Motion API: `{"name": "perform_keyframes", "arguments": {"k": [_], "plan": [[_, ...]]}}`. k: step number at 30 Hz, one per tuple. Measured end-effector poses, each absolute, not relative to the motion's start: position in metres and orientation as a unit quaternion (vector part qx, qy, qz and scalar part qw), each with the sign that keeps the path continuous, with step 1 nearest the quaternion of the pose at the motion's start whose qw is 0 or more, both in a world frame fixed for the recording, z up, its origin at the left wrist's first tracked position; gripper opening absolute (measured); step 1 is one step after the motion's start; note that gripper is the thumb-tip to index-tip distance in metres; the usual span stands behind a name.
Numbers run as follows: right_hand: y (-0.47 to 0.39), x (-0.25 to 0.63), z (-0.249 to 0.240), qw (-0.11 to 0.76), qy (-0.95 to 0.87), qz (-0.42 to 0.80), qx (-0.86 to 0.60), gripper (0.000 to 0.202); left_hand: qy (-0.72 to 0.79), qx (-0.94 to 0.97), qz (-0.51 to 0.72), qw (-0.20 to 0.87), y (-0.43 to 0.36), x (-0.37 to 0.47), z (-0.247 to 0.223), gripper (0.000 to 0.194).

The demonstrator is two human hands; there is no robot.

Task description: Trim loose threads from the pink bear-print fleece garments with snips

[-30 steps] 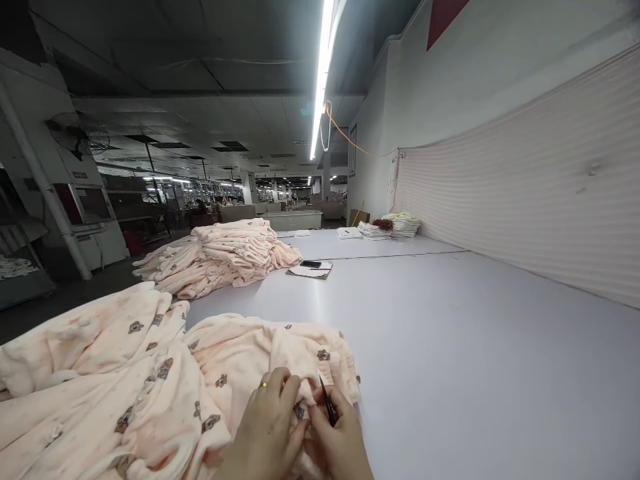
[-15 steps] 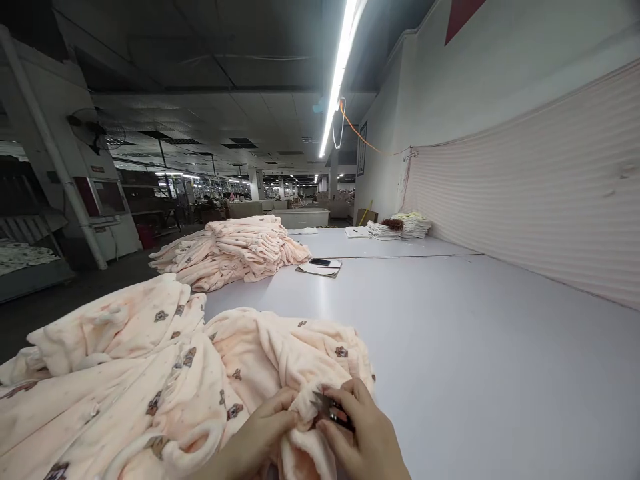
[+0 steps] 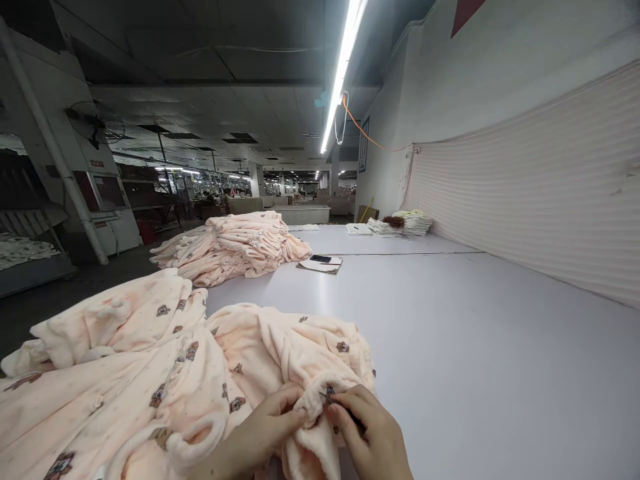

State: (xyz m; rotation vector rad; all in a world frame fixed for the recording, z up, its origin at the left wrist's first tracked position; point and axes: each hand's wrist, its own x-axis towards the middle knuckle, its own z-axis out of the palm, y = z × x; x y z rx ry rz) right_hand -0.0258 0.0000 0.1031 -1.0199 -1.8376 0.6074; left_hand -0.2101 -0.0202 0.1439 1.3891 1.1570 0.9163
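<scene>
A pale peach fleece garment [image 3: 280, 340] with small brown printed figures lies bunched at the table's near side. My left hand [image 3: 273, 423] pinches a fold of it near its hem. Just to the right, my right hand [image 3: 367, 427] is closed around small dark thread snips [image 3: 356, 419], mostly hidden by the fingers. The metal tips point left and touch the fabric beside my left fingertips. More of the same fleece [image 3: 125, 373] spreads out to the left of my hands.
A heaped stack of peach garments [image 3: 245, 243] stands at the back left of the pale table [image 3: 475, 347]. Behind the middle, a phone [image 3: 321, 259] rests on papers [image 3: 327, 268]. Folded white cloths [image 3: 413, 223] lie at the far end, near the wall.
My right hand has turned slightly, and the snips, whose blades showed open before, are now more hidden in it with their tips against the fabric. The left hand keeps its pinch.
</scene>
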Motion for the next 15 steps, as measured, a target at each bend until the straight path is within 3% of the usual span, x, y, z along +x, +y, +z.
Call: {"name": "perform_keyframes", "arguments": {"k": [4,8,10,13,15], "plan": [[-0.001,-0.023,0.1,0.456,-0.764,0.234,-0.393,0.017,0.537,0.634,0.343,0.437,-0.024,-0.209,0.136,0.013],[-0.006,-0.02,0.1,0.492,-0.735,0.26,-0.389,0.019,0.599,0.723,0.339,0.06,-0.038,-0.214,0.116,0.015],[-0.01,-0.023,0.101,0.518,-0.722,0.242,-0.39,0.023,0.576,0.738,0.345,-0.066,-0.045,-0.218,0.107,0.02],[-0.015,-0.031,0.101,0.507,-0.744,0.233,-0.368,0.021,0.552,0.742,0.376,-0.058,-0.052,-0.223,0.099,0.014],[-0.015,-0.034,0.098,0.49,-0.754,0.265,-0.347,0.018,0.571,0.699,0.427,0.053,-0.054,-0.225,0.096,0.008]]}}
